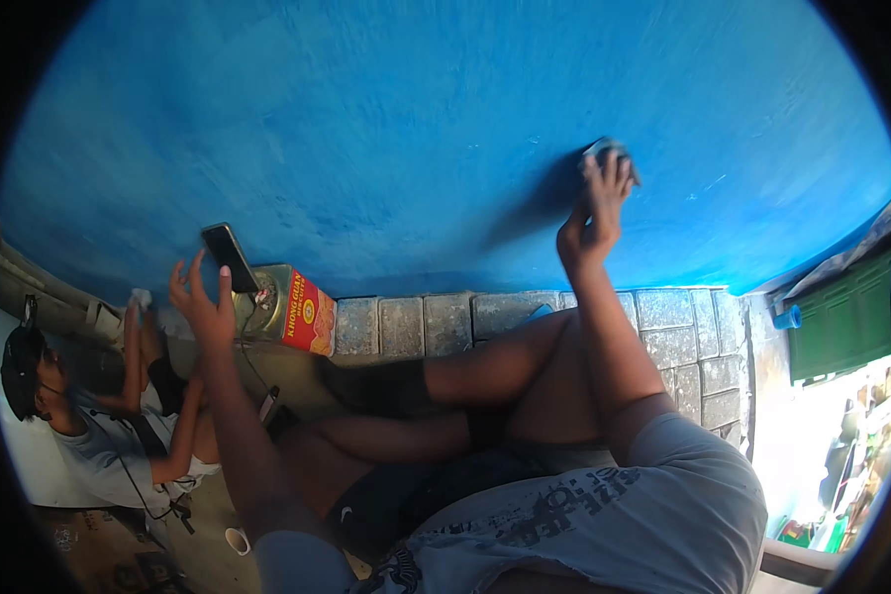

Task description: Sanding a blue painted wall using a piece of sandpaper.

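Observation:
My right hand [599,213] is raised to the blue wall [396,119], fingers pressed over a small dark flat piece [604,150] that looks like folded sandpaper; the fingers cover much of it. It throws a long shadow down to the left on the wall. At the left, my left hand [208,302] is lifted with its fingers apart and nothing in it. Just beside those fingers a black phone [230,257] leans upright on a square red-and-yellow biscuit tin [309,315]; I cannot tell whether a fingertip touches the phone.
Grey paving blocks [396,325] run along the wall's foot, under my bent legs. Another person in a cap and grey shirt [99,460] sits at the far left, a pale wad [141,297] by one hand. A white cup [238,541] is behind me. Green panel [841,317] at right.

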The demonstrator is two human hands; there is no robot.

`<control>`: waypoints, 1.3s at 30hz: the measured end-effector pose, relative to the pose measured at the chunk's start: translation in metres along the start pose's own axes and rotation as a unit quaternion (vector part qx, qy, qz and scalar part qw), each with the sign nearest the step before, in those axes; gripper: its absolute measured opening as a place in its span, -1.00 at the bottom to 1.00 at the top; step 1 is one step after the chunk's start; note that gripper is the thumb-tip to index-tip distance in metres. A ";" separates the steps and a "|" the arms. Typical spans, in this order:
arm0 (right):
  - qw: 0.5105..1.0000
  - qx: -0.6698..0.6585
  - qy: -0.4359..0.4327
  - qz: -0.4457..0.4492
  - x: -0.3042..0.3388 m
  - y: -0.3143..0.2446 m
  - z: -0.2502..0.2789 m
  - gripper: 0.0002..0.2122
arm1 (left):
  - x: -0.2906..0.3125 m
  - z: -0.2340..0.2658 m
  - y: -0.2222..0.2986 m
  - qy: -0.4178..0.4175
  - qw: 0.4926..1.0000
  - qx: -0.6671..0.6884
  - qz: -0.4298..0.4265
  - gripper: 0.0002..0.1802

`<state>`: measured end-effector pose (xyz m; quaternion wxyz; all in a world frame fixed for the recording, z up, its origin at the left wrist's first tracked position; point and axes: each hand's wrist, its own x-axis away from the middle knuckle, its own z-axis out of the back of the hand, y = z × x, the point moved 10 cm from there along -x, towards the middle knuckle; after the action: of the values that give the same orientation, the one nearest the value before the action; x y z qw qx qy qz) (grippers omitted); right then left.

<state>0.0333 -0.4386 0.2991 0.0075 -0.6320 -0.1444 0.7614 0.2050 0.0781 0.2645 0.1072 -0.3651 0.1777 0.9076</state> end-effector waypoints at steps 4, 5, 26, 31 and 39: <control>0.991 0.027 -0.096 0.085 0.038 0.001 -0.031 -0.54 | 0.053 0.003 0.029 0.058 0.998 0.024 0.014 -0.57; 0.992 0.015 -0.081 0.093 0.011 -0.002 -0.024 -0.53 | 0.078 -0.002 0.040 0.046 0.996 0.063 0.037 -0.58; 0.986 0.027 -0.123 0.108 0.037 -0.014 -0.033 -0.55 | 0.295 -0.165 0.035 -0.543 0.677 0.319 0.382 -0.60; 0.995 0.073 0.044 0.042 -0.004 0.006 0.000 -0.54 | 0.268 -0.162 0.042 -0.468 0.788 0.266 0.299 -0.65; 0.994 0.050 -0.018 0.096 -0.001 -0.004 -0.010 -0.52 | 0.241 -0.163 0.040 -0.323 0.897 0.239 0.184 -0.76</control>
<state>0.0427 -0.4331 0.2994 -0.0365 -0.6278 -0.0452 0.7762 0.1226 -0.0081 -0.0044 0.0739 0.0246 0.4092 0.9091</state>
